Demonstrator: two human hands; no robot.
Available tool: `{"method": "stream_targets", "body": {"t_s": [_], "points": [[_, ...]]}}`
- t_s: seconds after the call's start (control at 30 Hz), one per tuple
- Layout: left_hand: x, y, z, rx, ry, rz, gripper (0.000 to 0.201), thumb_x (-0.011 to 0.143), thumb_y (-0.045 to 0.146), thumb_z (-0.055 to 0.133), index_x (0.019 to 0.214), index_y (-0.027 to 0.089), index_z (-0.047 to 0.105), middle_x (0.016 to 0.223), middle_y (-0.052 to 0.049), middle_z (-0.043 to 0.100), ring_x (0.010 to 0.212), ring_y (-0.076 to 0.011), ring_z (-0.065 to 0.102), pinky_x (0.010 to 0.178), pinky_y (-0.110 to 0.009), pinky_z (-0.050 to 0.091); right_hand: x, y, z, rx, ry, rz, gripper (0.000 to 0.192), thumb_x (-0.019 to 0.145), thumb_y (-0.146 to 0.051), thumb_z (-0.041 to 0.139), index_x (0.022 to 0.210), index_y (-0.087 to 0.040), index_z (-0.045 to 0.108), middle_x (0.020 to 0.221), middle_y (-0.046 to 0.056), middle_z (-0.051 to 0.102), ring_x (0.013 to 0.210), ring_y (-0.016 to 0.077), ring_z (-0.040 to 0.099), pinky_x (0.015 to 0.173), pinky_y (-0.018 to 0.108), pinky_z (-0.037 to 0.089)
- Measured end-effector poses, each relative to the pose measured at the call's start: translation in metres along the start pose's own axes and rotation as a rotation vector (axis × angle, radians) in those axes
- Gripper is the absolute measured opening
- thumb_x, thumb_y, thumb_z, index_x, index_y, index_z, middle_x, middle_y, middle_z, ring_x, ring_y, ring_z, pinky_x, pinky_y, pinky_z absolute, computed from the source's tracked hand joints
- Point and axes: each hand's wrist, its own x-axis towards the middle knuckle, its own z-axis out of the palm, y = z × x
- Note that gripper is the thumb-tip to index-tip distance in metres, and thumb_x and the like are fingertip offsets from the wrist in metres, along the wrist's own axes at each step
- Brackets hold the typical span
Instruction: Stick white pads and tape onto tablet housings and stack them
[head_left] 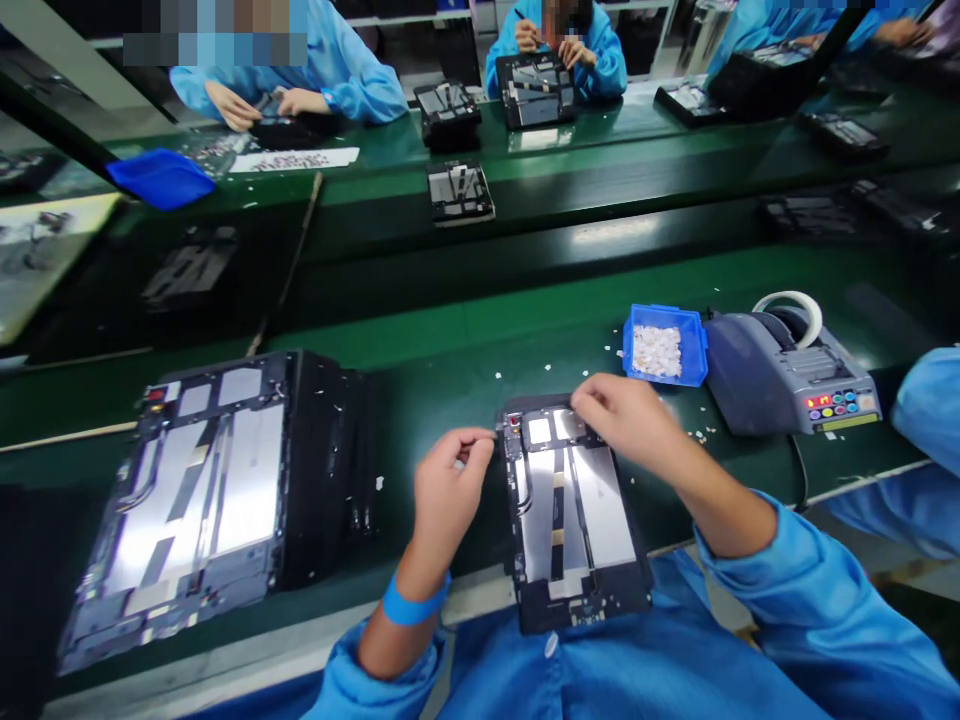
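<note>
A green counter (465,370) runs through an assembly line, with people in blue coats working at the far side. An opened tablet (571,515) lies at the near edge, internals up. The left hand (446,490) sits just beside the tablet's upper left corner, its grip pinched together on something too small to tell. The right hand (626,420) rests on the tablet's top edge, fingers pressed down. A blue parts tray (697,345) and tape dispenser (787,375) stand nearby; a stack of tablets (217,490) lies left.
</note>
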Motion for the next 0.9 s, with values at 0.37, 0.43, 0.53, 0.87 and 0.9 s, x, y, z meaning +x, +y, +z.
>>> {"method": "stream_targets", "body": {"t_s": [0.37, 0.43, 0.53, 0.87, 0.9], "points": [[0.012, -0.020, 0.004, 0.320, -0.071, 0.488, 0.022, 0.101, 0.020, 0.054, 0.111, 0.019, 0.074, 0.107, -0.008, 0.077, 0.100, -0.0238, 0.068, 0.091, -0.038, 0.052, 0.030, -0.041, 0.069, -0.308, -0.186, 0.088, 0.024, 0.086, -0.030, 0.060, 0.068, -0.021, 0.073, 0.068, 0.004, 0.071, 0.065, 0.0170, 0.061, 0.058, 0.029, 0.029], [0.011, -0.022, 0.006, 0.350, -0.086, 0.528, 0.024, 0.101, 0.019, 0.054, 0.116, 0.020, 0.073, 0.109, -0.008, 0.077, 0.100, -0.0245, 0.068, 0.090, -0.039, 0.052, 0.029, -0.041, 0.071, -0.326, -0.176, 0.107, 0.024, 0.086, -0.031, 0.060, 0.068, -0.022, 0.073, 0.068, 0.004, 0.072, 0.065, 0.0171, 0.061, 0.058, 0.028, 0.030], [0.010, -0.024, 0.007, 0.390, -0.091, 0.560, 0.027, 0.101, 0.018, 0.054, 0.121, 0.020, 0.072, 0.110, -0.008, 0.076, 0.099, -0.0252, 0.067, 0.089, -0.039, 0.051, 0.029, -0.043, 0.071, -0.350, -0.190, 0.121, 0.025, 0.086, -0.032, 0.060, 0.067, -0.022, 0.074, 0.068, 0.004, 0.072, 0.065, 0.0171, 0.062, 0.058, 0.028, 0.030], [0.014, -0.015, 0.004, 0.664, -0.126, 0.692, 0.031, 0.099, 0.015, 0.057, 0.125, 0.024, 0.073, 0.108, -0.008, 0.076, 0.088, -0.0257, 0.061, 0.073, -0.039, 0.046, 0.032, -0.043, 0.069, -0.381, -0.223, 0.097, 0.024, 0.088, -0.033, 0.062, 0.074, -0.021, 0.076, 0.073, 0.005, 0.074, 0.068, 0.0183, 0.064, 0.060, 0.028, 0.034], [0.013, -0.013, 0.003, 0.702, -0.139, 0.688, 0.032, 0.099, 0.015, 0.058, 0.126, 0.025, 0.073, 0.109, -0.008, 0.075, 0.088, -0.0260, 0.061, 0.071, -0.039, 0.044, 0.030, -0.040, 0.069, -0.364, -0.219, 0.073, 0.024, 0.090, -0.033, 0.061, 0.075, -0.021, 0.076, 0.074, 0.005, 0.074, 0.069, 0.0183, 0.065, 0.061, 0.028, 0.036]]}}
